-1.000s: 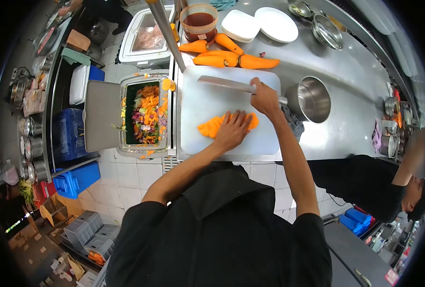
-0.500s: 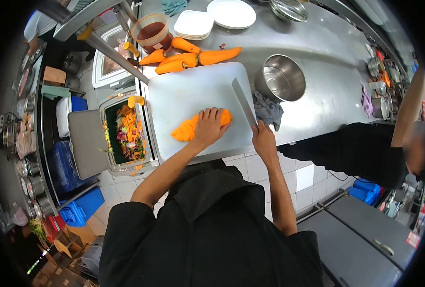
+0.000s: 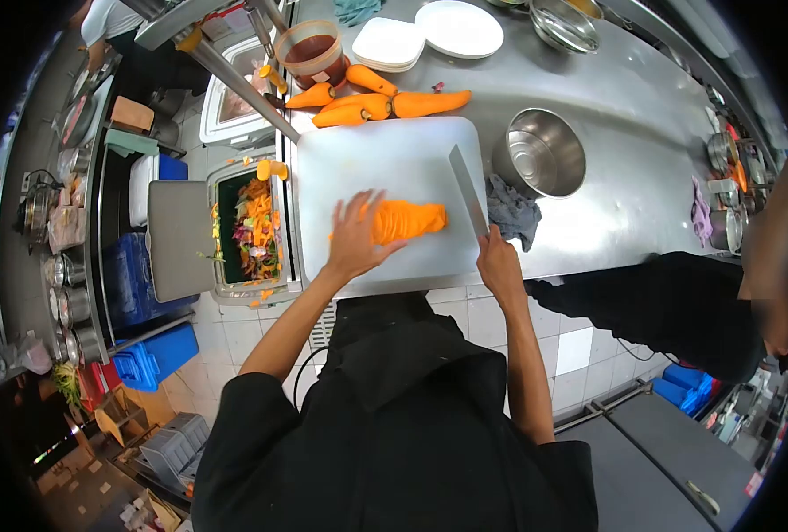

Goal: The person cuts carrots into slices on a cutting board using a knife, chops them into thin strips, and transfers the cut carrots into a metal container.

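Note:
A sliced carrot (image 3: 412,222) lies in an overlapping row across the white cutting board (image 3: 372,158). My left hand (image 3: 357,241) is at the left end of the row, its fingers and thumb spread, somewhat blurred, and covering that end. I cannot tell how firmly it touches the slices. My right hand (image 3: 500,266) grips the handle of a kitchen knife (image 3: 468,188) by the board's right edge. The long blade points away from me, apart from the carrot. Several peeled carrots (image 3: 431,104) lie beyond the board's far edge.
A steel pot (image 3: 545,155) and a grey cloth (image 3: 512,211) are right of the board. Plates (image 3: 459,28) and a tub of reddish liquid (image 3: 311,51) stand behind. A bin of vegetable scraps (image 3: 257,230) is at the left. Another person in black (image 3: 669,306) stands at right.
My left hand has slid left along the carrot and its fingers have spread, baring the slices on the right. The right hand still holds the knife. The whole view has shifted slightly.

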### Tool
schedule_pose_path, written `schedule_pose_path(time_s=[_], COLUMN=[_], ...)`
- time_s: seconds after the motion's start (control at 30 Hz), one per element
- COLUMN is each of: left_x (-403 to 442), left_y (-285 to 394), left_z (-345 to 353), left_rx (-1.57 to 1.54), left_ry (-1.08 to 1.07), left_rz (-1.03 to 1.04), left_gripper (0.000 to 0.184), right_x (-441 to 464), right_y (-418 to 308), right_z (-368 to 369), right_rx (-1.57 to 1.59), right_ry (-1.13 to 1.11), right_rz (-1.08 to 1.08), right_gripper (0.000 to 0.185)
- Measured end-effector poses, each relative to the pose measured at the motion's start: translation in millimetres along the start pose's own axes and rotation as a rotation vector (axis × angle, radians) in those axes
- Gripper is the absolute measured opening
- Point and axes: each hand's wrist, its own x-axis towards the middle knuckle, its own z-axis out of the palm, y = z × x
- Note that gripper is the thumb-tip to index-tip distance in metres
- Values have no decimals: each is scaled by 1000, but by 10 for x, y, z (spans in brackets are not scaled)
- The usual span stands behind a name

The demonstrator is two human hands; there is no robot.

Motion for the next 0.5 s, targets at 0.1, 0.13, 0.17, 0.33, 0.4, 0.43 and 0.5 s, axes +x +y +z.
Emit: schedule_pose_path(time_s=[0.1, 0.13, 0.17, 0.33, 0.4, 0.43, 0.5], left_x=[-387, -365, -342, -62, 19, 43, 89], left_y=[-210, -290, -379, -652, -649, -596, -596], left_z=[124, 179, 225, 210, 89, -25, -78], left_rx=[12, 28, 42, -94, -108, -41, 22], left_ry=[140, 144, 145, -53, -137, -207, -272], left_rz=[-161, -107, -49, 137, 193, 225, 273], left_gripper=[104, 106, 108, 108, 106, 103, 101], right_x=[-16, 4, 4, 11, 6, -12, -11], right_y=[15, 28, 36, 45, 27, 29, 36], right_z=[28, 36, 46, 26, 41, 46, 47], right_rx=[-9, -7, -6, 6, 5, 16, 20], right_ry=[11, 16, 21, 25, 32, 36, 53], right_rz=[-18, -31, -38, -36, -15, -27, -32], right_gripper=[17, 17, 17, 16, 15, 15, 15])
